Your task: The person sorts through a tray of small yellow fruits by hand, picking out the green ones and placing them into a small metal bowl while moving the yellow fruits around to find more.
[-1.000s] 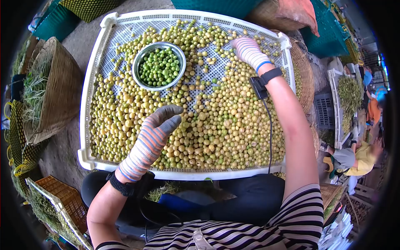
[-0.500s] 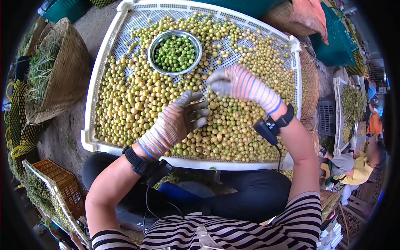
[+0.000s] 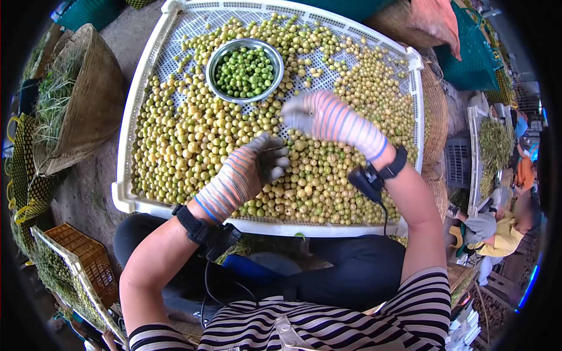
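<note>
The steel bowl (image 3: 209,67), beyond both grips, is judged well filled with green fruit (image 3: 244,71); many greenish ones are left among the yellow fruit (image 3: 187,137) on the tray (image 3: 125,146) beneath. The left hand (image 3: 253,169) is bent over it, grip curled shut, contents hidden; whether the raised, blurred right hand (image 3: 328,117) has its grip open cannot be told.

Concrete floor (image 3: 85,199), woven basket (image 3: 99,99), teal crates (image 3: 468,52)

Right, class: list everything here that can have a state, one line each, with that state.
tray: covered with fruit.
fruit: loose, mostly yellowish.
bowl: upright, full of green fruit.
left hand: gloved, fingers curled over the fruit.
right hand: gloved, over the tray, blurred.
basket: tilted, holds green stems.
</note>
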Tool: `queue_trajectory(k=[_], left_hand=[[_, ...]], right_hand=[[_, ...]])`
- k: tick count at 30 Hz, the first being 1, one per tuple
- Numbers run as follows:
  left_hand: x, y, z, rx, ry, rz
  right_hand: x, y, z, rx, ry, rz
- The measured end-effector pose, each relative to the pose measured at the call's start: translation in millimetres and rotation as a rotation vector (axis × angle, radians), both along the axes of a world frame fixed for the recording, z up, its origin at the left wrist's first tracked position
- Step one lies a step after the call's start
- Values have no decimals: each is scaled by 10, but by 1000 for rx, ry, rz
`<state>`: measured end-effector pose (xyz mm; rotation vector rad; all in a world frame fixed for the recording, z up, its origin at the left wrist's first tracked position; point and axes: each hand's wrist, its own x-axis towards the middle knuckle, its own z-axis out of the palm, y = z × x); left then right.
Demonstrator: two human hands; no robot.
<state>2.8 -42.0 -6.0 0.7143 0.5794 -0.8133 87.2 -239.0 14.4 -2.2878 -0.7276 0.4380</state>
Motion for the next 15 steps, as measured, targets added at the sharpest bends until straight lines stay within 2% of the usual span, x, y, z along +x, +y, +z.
queue_trajectory(k=[1, 3, 5, 7, 8, 9, 11, 13, 14, 15], left_hand=[[-11, 7, 9, 0, 2, 0], [-9, 27, 26, -39, -64, -64], [36, 35, 59, -36, -56, -66], [122, 91, 97, -35, -69, -47], [190, 118, 135, -60, -114, -16], [248, 134, 184, 14, -102, 71], [465, 241, 202, -33, -291, 112], [639, 309, 272, 36, -347, 287], [697, 366, 309, 581, -742, 15], [748, 437, 313, 1125, -1119, -289]], right_hand=[[159, -40, -22, -159, -122, -71], [446, -168, -203, -339, -549, -60], [537, -190, -322, -393, -625, -15], [485, -214, -401, -491, -693, 234], [410, -220, -228, -603, -480, 327], [391, -290, -132, -604, -477, 327], [361, -549, -11, -663, -83, 323], [449, -814, -3, -450, 147, 120], [514, -891, -35, -338, -55, 50], [654, -942, -64, -342, -97, 4]])
